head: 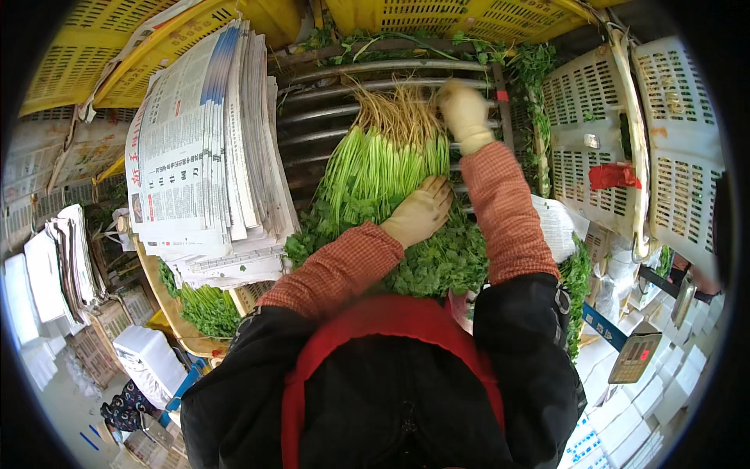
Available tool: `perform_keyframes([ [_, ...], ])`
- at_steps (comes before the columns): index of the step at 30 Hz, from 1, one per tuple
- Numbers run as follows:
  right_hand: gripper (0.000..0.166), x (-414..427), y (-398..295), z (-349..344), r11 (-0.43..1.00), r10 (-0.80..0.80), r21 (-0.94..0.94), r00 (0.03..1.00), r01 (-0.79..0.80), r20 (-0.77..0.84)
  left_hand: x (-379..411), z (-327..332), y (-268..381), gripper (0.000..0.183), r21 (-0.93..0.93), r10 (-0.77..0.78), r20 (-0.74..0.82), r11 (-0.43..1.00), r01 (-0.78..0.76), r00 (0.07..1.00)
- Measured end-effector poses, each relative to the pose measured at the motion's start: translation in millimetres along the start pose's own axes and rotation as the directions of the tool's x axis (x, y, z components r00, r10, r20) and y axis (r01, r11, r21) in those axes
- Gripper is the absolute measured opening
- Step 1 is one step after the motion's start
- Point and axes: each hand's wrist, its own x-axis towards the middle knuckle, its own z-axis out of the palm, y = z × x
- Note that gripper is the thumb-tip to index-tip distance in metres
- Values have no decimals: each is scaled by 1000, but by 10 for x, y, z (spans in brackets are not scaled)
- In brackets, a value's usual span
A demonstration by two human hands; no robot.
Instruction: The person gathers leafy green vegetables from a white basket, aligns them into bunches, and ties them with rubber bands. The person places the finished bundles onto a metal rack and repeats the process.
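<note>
A thick layer of celery-like greens (381, 170) lies on a rack of metal bars (316, 139), its brown roots (401, 111) pointing away from me and its leaves towards me. My left hand (419, 212), in a pale glove, rests flat across the stalks near the leaves. Beside the right edge of the roots is my right hand (464, 114), also gloved. It is blurred and its fingers are curled. Whether it pinches any root is not clear. Checked orange sleeves cover both forearms.
A tall stack of newspapers (181, 158) stands left of the greens. Yellow plastic crates (457, 17) line the far side, and white crates (592, 123) stand at right. More greens (208, 311) lie lower left. A scale display (636, 354) is at lower right.
</note>
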Motion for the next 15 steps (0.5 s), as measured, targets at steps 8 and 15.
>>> perform_keyframes([
  [8, 39, -270, 447, -315, 928, 108, 308, 943, -209, 314, 9, 3, -1, 45, -43, -6, -59, 999, 3, 998],
  [15, 16, -124, 694, -154, 480, 486, 848, 873, -222, -46, 8, 37, -1, 44, 4, 3, -38, 1000, -3, 999],
])
